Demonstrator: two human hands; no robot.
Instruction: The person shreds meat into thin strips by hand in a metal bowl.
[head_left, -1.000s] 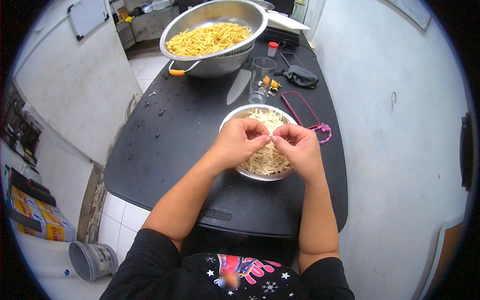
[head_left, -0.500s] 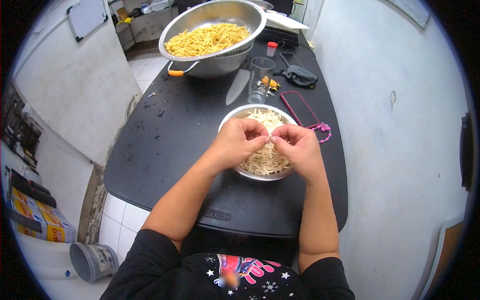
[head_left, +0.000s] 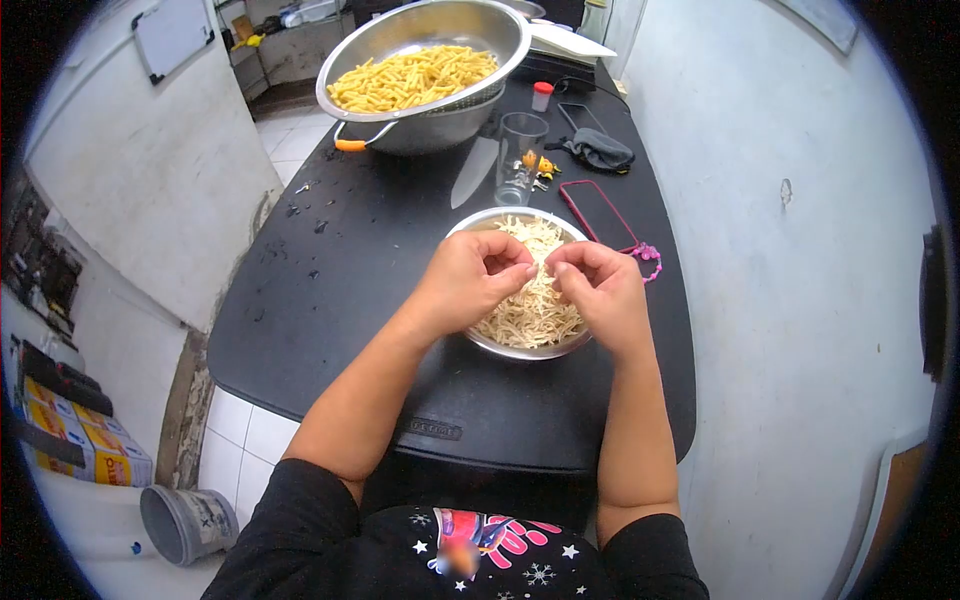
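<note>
A metal bowl (head_left: 487, 345) holds a heap of pale, thin shreds that look like shredded chicken (head_left: 530, 318). Over its left side is my left hand (head_left: 472, 280), thumb and forefinger pinched together. My right hand (head_left: 604, 292) hangs above the right side, its fingers also in a pinch. A small gap separates the two sets of fingertips. The pieces of chicken between them are tiny and mostly covered by the fingers.
On the black table (head_left: 330, 340), a clear cup (head_left: 518, 165), a knife (head_left: 474, 174) and a red-cased phone (head_left: 600, 217) lie beyond the bowl. Farther back stand a colander (head_left: 335, 75) of yellow pasta and a red-capped container (head_left: 541, 97). A wall (head_left: 790, 300) rises at right.
The fingertips, which met over the bowl's middle, have moved slightly apart, my left hand shifting left and my right hand right. The bowl stays in place.
</note>
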